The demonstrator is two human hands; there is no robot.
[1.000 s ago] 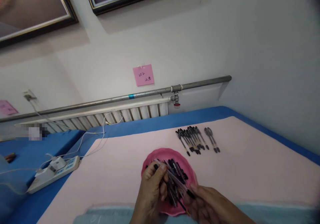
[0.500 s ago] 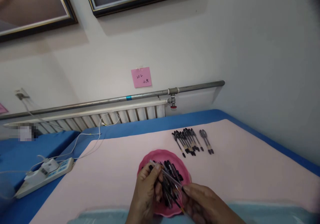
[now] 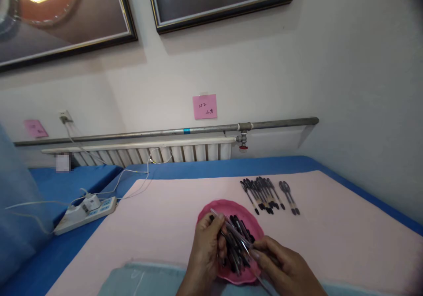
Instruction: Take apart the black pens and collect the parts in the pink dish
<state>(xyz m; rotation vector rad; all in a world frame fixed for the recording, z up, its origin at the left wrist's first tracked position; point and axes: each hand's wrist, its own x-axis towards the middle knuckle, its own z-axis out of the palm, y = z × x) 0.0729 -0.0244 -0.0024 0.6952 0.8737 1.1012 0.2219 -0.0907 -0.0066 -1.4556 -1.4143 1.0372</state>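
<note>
A pink plate (image 3: pixel 211 208) lies on the pale pink cloth and holds several black-capped pens (image 3: pixel 238 243). My left hand (image 3: pixel 205 254) is closed round a bundle of those pens above the plate. My right hand (image 3: pixel 284 267) pinches one clear pen (image 3: pixel 246 243) at the bundle's right side. Beyond the plate, several pens (image 3: pixel 262 193) lie side by side in a row, and two more pens (image 3: pixel 289 196) lie just to their right.
The pink cloth (image 3: pixel 330 234) covers a blue table (image 3: pixel 214 168). A white power strip (image 3: pixel 86 210) with cables lies at the left. A radiator (image 3: pixel 155 152) and a metal pipe (image 3: pixel 198 129) run along the wall under a pink note (image 3: pixel 205 106). A light teal cloth (image 3: pixel 139 280) lies at the near edge.
My view has shifted up and to the left. Both hands have stayed over the plate with the pens, and the right hand has closed in toward the bundle.
</note>
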